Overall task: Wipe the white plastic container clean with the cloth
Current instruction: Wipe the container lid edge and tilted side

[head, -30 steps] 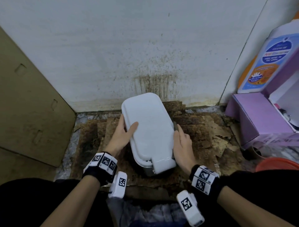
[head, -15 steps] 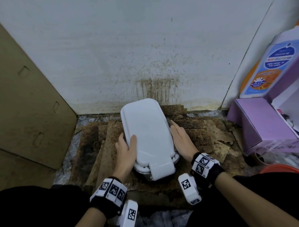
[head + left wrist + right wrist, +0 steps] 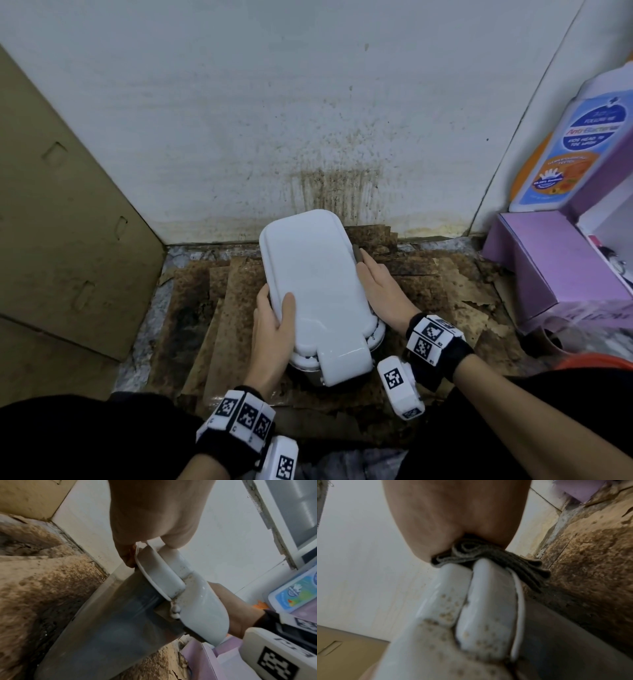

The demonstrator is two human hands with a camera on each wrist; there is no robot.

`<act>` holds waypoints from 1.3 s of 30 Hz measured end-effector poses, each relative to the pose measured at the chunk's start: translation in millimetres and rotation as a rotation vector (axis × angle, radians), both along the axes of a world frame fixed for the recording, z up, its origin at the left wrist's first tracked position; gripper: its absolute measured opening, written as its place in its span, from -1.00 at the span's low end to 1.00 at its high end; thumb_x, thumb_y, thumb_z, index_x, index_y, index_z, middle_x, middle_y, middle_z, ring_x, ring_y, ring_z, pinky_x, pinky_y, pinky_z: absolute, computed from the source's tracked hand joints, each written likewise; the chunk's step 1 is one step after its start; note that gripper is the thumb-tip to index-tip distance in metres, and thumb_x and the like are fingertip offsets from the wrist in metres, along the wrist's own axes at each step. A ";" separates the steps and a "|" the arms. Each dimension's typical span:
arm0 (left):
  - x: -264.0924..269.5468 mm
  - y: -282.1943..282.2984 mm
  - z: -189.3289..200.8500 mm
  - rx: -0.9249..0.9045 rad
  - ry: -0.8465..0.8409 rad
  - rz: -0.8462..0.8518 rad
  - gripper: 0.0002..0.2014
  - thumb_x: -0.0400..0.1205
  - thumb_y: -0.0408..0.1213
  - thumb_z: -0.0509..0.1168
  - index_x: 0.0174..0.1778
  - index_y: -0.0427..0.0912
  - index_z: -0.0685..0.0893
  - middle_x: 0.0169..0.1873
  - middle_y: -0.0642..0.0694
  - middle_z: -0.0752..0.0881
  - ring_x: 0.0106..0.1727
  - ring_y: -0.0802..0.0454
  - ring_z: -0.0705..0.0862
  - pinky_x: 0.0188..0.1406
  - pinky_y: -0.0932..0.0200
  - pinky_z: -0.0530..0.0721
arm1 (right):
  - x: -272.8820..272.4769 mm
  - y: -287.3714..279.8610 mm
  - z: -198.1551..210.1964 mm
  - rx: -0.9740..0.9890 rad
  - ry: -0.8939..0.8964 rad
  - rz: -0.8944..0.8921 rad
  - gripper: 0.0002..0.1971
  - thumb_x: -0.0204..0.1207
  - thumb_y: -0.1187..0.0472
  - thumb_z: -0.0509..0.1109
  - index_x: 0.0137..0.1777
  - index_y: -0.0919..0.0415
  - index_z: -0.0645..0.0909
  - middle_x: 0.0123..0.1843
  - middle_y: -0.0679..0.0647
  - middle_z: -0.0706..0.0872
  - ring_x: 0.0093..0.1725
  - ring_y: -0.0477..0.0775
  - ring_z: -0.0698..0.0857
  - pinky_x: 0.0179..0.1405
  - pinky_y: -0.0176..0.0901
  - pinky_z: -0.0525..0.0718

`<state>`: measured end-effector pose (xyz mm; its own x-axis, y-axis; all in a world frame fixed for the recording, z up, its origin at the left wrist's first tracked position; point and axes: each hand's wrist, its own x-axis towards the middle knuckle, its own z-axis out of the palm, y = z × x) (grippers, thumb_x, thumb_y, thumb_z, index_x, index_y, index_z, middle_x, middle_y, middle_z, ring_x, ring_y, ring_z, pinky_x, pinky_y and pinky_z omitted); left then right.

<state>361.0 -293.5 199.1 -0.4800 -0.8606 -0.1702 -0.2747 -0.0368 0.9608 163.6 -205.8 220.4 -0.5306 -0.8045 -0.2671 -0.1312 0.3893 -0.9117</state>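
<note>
Though mostly hidden, cloth (image 3: 491, 561) meets container (image 3: 311, 274).

Glossy plastic container (image 3: 310, 274), matt cloth (image 3: 489, 559).

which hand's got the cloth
The right hand, pressing the dark cloth against the container's side; the left hand grips the lid edge bare.

Head view looks steeply down; both wrist views look up close beside the white container (image 3: 313, 274), shared by all.
</note>
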 end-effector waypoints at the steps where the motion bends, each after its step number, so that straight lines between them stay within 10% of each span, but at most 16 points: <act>1: 0.7 -0.7 1.3 -0.001 0.001 -0.005 -0.48 0.69 0.29 0.23 0.54 0.28 0.32 0.37 0.09 0.60 0.31 0.16 0.68 0.28 -0.11 0.74 | 1.6 0.4 -0.4 -0.012 -0.006 -0.014 -0.41 0.75 -0.27 -0.03 0.75 -0.21 0.07 0.45 -0.11 0.42 0.36 -0.14 0.45 0.49 -0.09 0.39; 5: 3.3 -12.1 12.1 0.005 0.020 -0.073 -0.44 0.74 0.19 0.23 0.65 0.16 0.34 0.38 0.15 0.63 0.32 0.19 0.70 0.28 -0.06 0.76 | 10.7 0.8 -20.4 -0.050 0.016 -0.133 -0.44 0.64 -0.38 -0.04 0.66 -0.43 0.18 0.38 0.12 0.57 0.27 0.22 0.62 0.35 0.28 0.64; 9: 6.8 -26.9 28.9 0.044 0.031 -0.202 -0.54 0.77 0.09 0.22 0.61 0.22 0.40 0.37 0.24 0.67 0.28 0.25 0.74 0.14 0.13 0.80 | 27.4 4.0 -41.5 -0.094 -0.023 -0.318 -0.30 0.53 -0.54 -0.03 0.65 -0.33 0.24 0.23 0.32 0.59 0.13 0.17 0.47 0.13 0.14 0.48; 13: 7.3 -30.6 26.5 0.039 -0.002 -0.222 -0.60 0.78 0.07 0.20 0.55 0.32 0.40 0.34 0.33 0.65 0.27 0.30 0.73 0.04 0.24 0.78 | 46.1 10.2 -27.1 -0.093 -0.035 -0.362 -0.34 0.66 -0.39 -0.05 0.73 -0.23 0.12 0.27 0.10 0.49 0.26 0.10 0.43 0.28 0.02 0.42; 18: 8.9 -29.0 13.7 -0.002 -0.059 -0.166 -0.53 0.77 0.20 0.16 0.62 0.28 0.40 0.38 0.19 0.65 0.35 0.17 0.69 0.31 -0.12 0.73 | 51.1 16.5 -17.6 -0.092 -0.046 -0.315 -0.44 0.81 -0.13 -0.06 0.78 -0.13 -0.01 0.33 -0.13 0.30 0.45 -0.08 0.28 0.50 -0.14 0.22; 24: 10.4 -18.0 22.8 -0.027 -0.015 -0.164 -0.70 0.84 -0.07 0.12 0.49 0.25 0.46 0.18 0.30 0.74 0.11 0.38 0.76 -0.10 0.38 0.72 | 49.7 15.1 -21.4 -0.123 -0.037 -0.312 -0.47 0.80 -0.14 -0.05 0.75 -0.19 0.11 0.46 -0.04 0.39 0.45 -0.09 0.34 0.59 -0.02 0.29; 34: 15.3 -27.0 12.8 -0.029 -0.093 -0.144 -0.47 0.67 0.36 0.15 0.59 0.41 0.40 0.38 0.17 0.66 0.40 0.11 0.65 0.37 -0.23 0.69 | 41.8 10.3 -18.7 -0.116 -0.028 -0.253 -0.46 0.80 -0.17 -0.05 0.76 -0.21 0.06 0.47 -0.05 0.38 0.45 -0.08 0.38 0.59 0.02 0.33; 39: 12.5 -25.9 19.6 -0.115 -0.279 -0.180 -0.46 0.77 0.24 0.04 0.70 0.31 0.24 0.32 -0.02 0.46 0.22 0.17 0.59 0.33 -0.01 0.56 | 45.5 10.1 -20.2 -0.164 -0.133 -0.274 -0.46 0.77 -0.22 -0.02 0.74 -0.29 0.06 0.49 -0.23 0.36 0.41 -0.16 0.45 0.53 -0.03 0.40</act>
